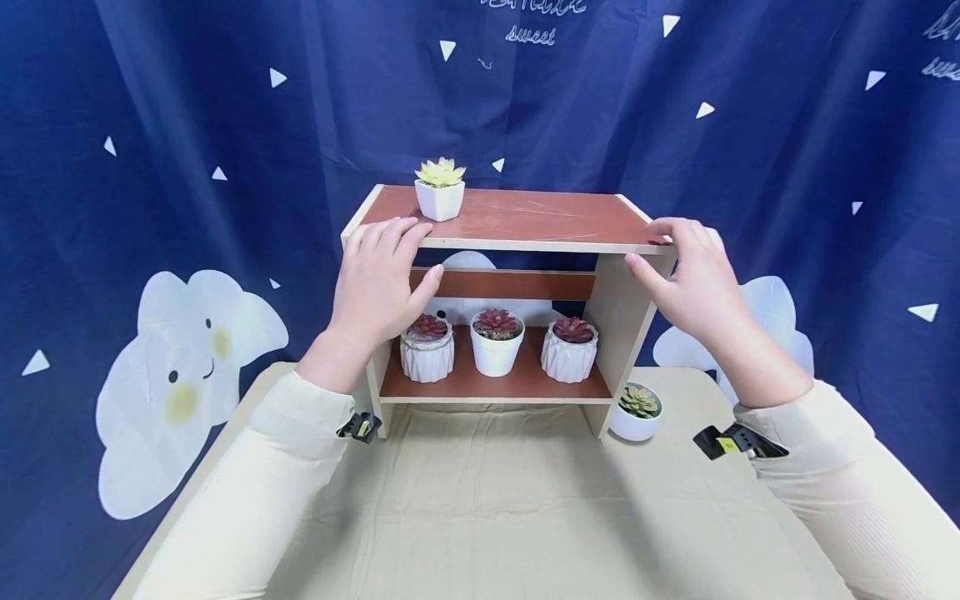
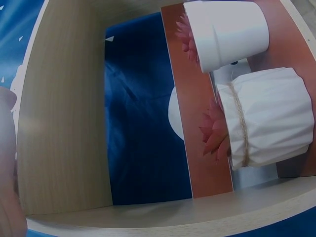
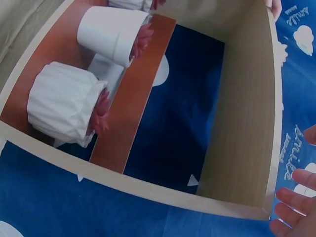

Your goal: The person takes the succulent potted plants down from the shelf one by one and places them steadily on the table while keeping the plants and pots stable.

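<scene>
A small wooden shelf unit (image 1: 525, 217) with a reddish-brown top stands on the cloth-covered table. At its upper left front corner is my left hand (image 1: 378, 275), fingers at the top's front edge and thumb held apart. My right hand (image 1: 693, 271) is at the upper right corner, fingers spread; in the right wrist view its fingertips (image 3: 289, 205) lie just by the edge. A yellow-green succulent in a white pot (image 1: 440, 200) sits on the top, left of centre. On the lower board stand a left ribbed pot (image 1: 427, 358), a smooth middle pot (image 1: 495, 354) and a right ribbed pot (image 1: 568, 358), each with a red succulent.
A low round white pot with a green succulent (image 1: 636, 412) stands on the table beside the shelf's right side. The beige tablecloth (image 1: 495, 500) stretches in front. Behind hangs a dark blue curtain (image 1: 570, 108) with white triangles and clouds.
</scene>
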Tool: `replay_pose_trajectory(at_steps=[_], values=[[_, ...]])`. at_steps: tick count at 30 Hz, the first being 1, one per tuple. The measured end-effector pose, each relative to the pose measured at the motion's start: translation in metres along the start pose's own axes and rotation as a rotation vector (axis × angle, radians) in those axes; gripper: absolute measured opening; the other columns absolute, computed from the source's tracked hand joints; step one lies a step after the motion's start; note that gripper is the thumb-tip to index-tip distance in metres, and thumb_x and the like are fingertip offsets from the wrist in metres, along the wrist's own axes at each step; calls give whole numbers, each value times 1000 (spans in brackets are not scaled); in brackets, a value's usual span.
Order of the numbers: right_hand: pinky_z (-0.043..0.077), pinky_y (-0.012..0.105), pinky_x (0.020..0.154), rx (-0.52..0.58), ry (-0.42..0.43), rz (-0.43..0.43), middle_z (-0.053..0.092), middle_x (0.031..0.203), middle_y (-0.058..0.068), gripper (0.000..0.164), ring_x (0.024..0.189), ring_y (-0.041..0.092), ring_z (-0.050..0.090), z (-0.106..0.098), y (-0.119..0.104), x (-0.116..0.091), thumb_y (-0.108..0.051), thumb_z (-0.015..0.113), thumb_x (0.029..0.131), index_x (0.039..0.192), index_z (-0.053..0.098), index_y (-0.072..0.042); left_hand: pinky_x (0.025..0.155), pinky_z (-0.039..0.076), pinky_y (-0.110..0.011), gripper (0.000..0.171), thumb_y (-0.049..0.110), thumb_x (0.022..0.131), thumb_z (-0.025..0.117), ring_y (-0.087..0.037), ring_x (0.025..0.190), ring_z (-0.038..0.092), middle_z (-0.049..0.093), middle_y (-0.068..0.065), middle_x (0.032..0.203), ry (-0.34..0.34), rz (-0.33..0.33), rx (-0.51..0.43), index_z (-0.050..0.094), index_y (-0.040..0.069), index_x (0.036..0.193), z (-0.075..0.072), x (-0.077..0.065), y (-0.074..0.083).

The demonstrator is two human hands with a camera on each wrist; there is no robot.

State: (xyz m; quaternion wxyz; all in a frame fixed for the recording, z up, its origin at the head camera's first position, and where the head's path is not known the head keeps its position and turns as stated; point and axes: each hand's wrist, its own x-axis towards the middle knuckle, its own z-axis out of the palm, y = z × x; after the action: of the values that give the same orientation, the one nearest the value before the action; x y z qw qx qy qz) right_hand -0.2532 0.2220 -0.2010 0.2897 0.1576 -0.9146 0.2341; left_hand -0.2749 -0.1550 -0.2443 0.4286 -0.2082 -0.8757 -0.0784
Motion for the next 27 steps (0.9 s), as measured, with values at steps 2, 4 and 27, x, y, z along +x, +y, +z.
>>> replay_pose_trajectory(at_steps=[2, 4, 27], values=[[33, 58, 101, 1, -5, -4, 53, 133, 22, 52, 128, 41, 38, 2, -3, 1, -38, 61, 97, 135, 52, -2, 111, 28, -48, 59, 48, 96, 48, -32, 131, 45, 54, -11, 140, 1, 0, -2, 54, 11, 141, 0, 0, 0], [32, 57, 102, 6, -5, -17, 54, 133, 21, 52, 128, 40, 38, 4, -4, 2, -37, 62, 97, 135, 52, -2, 111, 28, -48, 59, 48, 96, 47, -32, 131, 45, 54, -11, 140, 2, -1, -2, 54, 11, 141, 0, 0, -1], [33, 54, 105, -6, 7, -169, 57, 132, 19, 51, 128, 41, 41, 24, -11, 14, -27, 67, 93, 135, 52, -3, 110, 29, -48, 60, 49, 96, 46, -32, 130, 46, 55, -12, 139, 19, 11, -3, 55, 10, 140, 2, 0, -1]])
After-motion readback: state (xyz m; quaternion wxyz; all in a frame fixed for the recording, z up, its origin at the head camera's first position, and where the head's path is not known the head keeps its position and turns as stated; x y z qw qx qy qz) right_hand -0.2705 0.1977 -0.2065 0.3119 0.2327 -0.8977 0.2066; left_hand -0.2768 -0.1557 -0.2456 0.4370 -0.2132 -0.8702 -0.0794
